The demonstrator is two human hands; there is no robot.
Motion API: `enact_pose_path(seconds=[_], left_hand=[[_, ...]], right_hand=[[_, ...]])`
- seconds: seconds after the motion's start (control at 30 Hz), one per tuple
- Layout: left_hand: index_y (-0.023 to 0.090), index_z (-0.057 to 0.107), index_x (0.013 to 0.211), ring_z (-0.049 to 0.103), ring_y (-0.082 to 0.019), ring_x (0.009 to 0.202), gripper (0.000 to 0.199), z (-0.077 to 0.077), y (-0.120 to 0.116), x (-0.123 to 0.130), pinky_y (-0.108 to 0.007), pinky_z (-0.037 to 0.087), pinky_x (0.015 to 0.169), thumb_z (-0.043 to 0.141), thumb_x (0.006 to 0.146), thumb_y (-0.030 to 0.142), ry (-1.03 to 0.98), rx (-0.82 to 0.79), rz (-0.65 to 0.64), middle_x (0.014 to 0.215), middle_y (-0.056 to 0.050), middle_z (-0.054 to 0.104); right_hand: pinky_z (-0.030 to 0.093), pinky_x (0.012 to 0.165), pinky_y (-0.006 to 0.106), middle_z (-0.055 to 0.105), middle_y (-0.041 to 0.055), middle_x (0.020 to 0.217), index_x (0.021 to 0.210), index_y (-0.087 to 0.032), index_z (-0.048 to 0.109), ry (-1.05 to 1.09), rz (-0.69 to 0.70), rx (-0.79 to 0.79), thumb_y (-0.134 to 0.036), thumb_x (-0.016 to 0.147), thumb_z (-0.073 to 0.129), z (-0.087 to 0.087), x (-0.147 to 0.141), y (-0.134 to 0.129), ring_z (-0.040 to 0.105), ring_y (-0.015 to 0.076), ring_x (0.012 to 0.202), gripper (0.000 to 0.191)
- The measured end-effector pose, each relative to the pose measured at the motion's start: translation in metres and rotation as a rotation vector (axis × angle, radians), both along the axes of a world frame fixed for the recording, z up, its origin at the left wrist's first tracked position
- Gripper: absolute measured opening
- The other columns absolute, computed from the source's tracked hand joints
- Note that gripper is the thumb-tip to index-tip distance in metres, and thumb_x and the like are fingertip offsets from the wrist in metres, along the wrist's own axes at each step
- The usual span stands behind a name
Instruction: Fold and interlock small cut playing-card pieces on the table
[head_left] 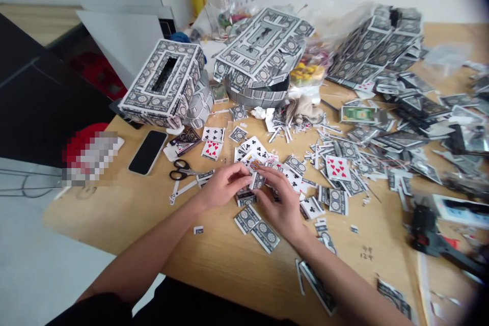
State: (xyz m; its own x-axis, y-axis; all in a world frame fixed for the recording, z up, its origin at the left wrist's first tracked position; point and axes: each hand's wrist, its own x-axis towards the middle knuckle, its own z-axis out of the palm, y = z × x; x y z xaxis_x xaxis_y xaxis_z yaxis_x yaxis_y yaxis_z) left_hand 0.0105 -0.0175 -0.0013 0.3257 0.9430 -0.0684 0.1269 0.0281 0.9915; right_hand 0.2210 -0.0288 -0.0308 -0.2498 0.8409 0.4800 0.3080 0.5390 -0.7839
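Observation:
Between my two hands, over the middle of the table, is a playing card (258, 180) with a grey patterned back. My left hand (224, 186) pinches its left edge with thumb and forefinger. At the card's other side my right hand (281, 202) grips it with bent fingers. Cut and whole cards lie under and around both hands, some face up, some back up. Close in front of my wrists rests a pair of joined card pieces (257, 227). Black-handled scissors (181, 169) lie left of my left hand. A seven of hearts card (337, 168) lies to the right.
Card-covered boxes, one with a slot (162, 79) and another with a patterned lid (263, 43), stand at the back. A card-covered structure (376, 43) leans at back right. A phone (147, 152) lies left, a black glue gun (426, 229) right. Card scraps litter the right side.

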Motion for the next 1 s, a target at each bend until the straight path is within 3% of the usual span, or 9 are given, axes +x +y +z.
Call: enact_pose_path(seconds=[0.23, 0.67, 0.87, 1.0], left_hand=[[0.02, 0.06, 0.088, 0.052, -0.013, 0.07, 0.028, 0.003, 0.002, -0.002, -0.025, 0.044, 0.065, 0.066, 0.102, 0.043, 0.023, 0.021, 0.007, 0.078, 0.003, 0.055], [0.02, 0.059, 0.085, 0.055, -0.013, 0.073, 0.02, -0.008, -0.002, -0.003, -0.025, 0.045, 0.069, 0.063, 0.102, 0.032, 0.179, 0.102, 0.053, 0.077, 0.003, 0.06], [0.02, 0.064, 0.093, 0.057, -0.014, 0.074, 0.026, -0.004, -0.004, -0.004, -0.026, 0.046, 0.07, 0.055, 0.109, 0.039, 0.176, 0.132, -0.015, 0.079, 0.002, 0.061], [0.021, 0.064, 0.095, 0.058, -0.013, 0.074, 0.021, -0.004, -0.006, -0.001, -0.025, 0.046, 0.069, 0.067, 0.103, 0.04, 0.178, 0.173, -0.016, 0.082, 0.002, 0.063]], right_hand=[[0.06, 0.112, 0.052, 0.071, 0.0137, 0.141, 0.143, -0.029, 0.067, 0.001, 0.009, -0.017, -0.017, 0.099, 0.078, 0.004, -0.001, -0.001, 0.069, 0.0296, 0.133, 0.047], [0.064, 0.106, 0.049, 0.069, 0.0119, 0.137, 0.141, -0.032, 0.068, -0.014, -0.008, 0.003, -0.022, 0.098, 0.081, -0.003, -0.002, -0.001, 0.071, 0.0286, 0.127, 0.046], [0.065, 0.099, 0.046, 0.068, 0.0102, 0.129, 0.137, -0.032, 0.07, -0.022, -0.061, -0.013, -0.025, 0.096, 0.084, -0.006, -0.003, -0.002, 0.071, 0.028, 0.12, 0.044], [0.067, 0.091, 0.042, 0.067, 0.0101, 0.125, 0.13, -0.029, 0.072, -0.006, -0.083, -0.047, -0.023, 0.099, 0.079, -0.008, -0.004, -0.003, 0.072, 0.0267, 0.115, 0.032]])
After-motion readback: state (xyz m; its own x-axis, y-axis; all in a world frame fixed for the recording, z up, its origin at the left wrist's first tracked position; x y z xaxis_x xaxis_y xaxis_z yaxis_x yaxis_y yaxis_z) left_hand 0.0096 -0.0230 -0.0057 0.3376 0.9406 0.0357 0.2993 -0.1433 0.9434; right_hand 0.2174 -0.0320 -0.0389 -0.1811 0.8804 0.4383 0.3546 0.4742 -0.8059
